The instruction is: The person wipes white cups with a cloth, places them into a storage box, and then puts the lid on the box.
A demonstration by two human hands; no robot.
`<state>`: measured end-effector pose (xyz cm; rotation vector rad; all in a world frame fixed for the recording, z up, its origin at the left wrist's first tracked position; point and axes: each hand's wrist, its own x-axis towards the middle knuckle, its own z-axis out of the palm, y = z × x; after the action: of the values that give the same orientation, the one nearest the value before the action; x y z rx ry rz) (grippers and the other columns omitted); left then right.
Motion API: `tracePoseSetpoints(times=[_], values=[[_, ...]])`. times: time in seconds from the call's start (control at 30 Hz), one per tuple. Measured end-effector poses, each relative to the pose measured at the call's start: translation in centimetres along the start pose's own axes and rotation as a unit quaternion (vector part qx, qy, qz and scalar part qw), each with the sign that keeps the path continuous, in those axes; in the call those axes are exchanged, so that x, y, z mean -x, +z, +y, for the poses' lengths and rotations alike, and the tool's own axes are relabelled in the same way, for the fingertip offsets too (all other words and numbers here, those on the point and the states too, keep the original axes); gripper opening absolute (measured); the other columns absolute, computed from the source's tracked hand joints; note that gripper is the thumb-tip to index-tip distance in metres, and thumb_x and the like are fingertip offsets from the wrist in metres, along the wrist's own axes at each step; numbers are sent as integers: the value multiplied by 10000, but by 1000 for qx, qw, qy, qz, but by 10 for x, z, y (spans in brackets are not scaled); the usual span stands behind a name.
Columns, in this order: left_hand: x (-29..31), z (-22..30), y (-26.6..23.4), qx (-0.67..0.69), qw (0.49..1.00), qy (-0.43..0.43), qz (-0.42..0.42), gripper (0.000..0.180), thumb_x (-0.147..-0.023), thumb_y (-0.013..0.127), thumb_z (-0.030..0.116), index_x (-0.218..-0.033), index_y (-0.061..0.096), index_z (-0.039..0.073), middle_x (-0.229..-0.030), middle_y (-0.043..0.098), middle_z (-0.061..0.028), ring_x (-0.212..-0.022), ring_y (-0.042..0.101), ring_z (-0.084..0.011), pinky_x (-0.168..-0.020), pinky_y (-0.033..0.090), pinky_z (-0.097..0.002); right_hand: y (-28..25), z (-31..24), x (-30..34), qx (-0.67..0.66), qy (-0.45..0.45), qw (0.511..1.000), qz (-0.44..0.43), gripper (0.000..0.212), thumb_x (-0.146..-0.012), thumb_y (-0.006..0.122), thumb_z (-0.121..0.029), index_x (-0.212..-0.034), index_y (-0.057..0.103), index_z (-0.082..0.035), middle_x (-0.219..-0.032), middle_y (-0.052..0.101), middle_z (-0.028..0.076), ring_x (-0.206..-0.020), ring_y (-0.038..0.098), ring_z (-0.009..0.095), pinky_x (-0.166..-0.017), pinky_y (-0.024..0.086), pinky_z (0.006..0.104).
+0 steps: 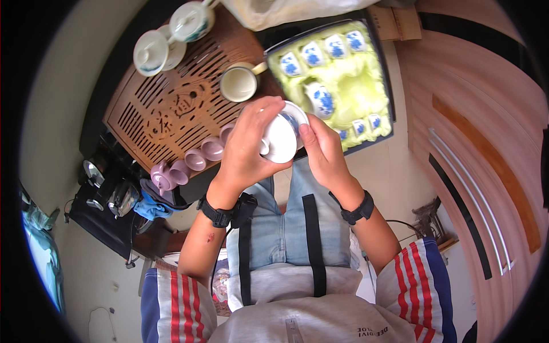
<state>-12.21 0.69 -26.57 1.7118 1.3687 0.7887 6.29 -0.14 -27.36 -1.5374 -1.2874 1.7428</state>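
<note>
My left hand (247, 143) and my right hand (323, 151) together hold a white teapot with blue painting (283, 134) over my lap, just in front of the wooden slatted tea tray (166, 108). The left hand wraps the pot's side and top, the right hand grips its other side. Behind the pot lies an open gift box with yellow lining (366, 86), which holds several small blue-and-white cups and a blue-and-white jar (320, 98).
On the tea tray stand a cream mug (239, 83), a row of small lilac cups (197, 157) with a lilac teapot (163, 176), and white lidded bowls (151, 52) at the far corner. A blue cloth (150, 206) lies at left. Wooden panelling runs along the right.
</note>
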Motion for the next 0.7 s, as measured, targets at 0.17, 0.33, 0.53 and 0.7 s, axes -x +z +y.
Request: tracePoseSetpoints(times=[0.17,0.33,0.53,0.7], values=[[-17,21,54,-2,1000,-5,-27,850,-556,893,64,-1336,555,61,-1284,608,-186,-1149,612,-391,-940,525,-443,-54,6,10,-10,30,998,53,315,-1066,524,-220,-1225,626,32,-966,710,202,-848,702,329,-758,531,369],[-37,42,110,-22,999,-22,37,805,-603,922,115,-1305,537,43,-1241,625,-173,-1113,633,-381,-922,543,-433,-104,11,8,104,-33,988,112,264,-976,638,-122,-1188,652,35,-956,713,232,-827,714,367,-720,555,387],[-50,55,159,-67,984,-140,86,810,-624,927,197,-1301,522,14,-1215,630,-160,-1079,631,-359,-872,546,-412,-144,6,-9,211,-95,964,132,294,-898,681,-99,-1165,684,23,-929,715,202,-727,711,352,-633,579,397],[-63,47,169,-130,979,-117,108,854,-634,923,173,-1343,482,-5,-1219,594,-192,-1084,565,-379,-898,500,-445,-150,11,-25,304,-146,934,118,308,-900,669,-112,-1174,685,25,-882,715,158,-688,707,318,-612,580,382]])
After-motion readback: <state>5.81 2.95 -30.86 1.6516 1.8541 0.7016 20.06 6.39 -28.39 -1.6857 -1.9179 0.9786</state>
